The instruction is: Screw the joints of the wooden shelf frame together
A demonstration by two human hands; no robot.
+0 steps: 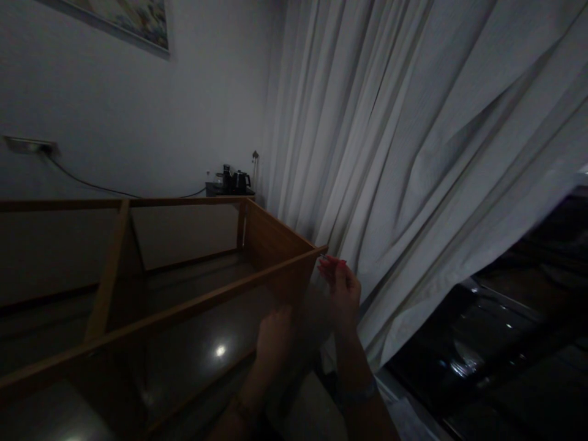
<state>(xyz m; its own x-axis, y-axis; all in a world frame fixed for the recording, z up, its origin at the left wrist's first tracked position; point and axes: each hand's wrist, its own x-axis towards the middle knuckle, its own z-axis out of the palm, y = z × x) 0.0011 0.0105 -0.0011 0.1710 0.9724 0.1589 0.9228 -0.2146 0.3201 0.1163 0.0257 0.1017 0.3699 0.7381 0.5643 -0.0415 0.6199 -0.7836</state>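
Observation:
A wooden shelf frame [193, 294] with dividers stretches from the left edge to its near right corner. Beside that corner is my right hand [342, 288], fingertips pinched, with red showing at their ends. A small thin metal piece [323, 256] pokes out of this pinch toward the wood's end; its exact kind is too small and dark to tell. My left hand [274, 331] is lower and to the left, in front of the side below the top rail. Its fingers look curled in, but dimness and blur hide whatever they hold.
White curtains [367, 153] hang close along the right. Behind the frame, a dark kettle [239, 180] stands on a small black surface. A cable [82, 180] runs from the wall socket [27, 146]. Dark glossy things [463, 355] lie at lower right.

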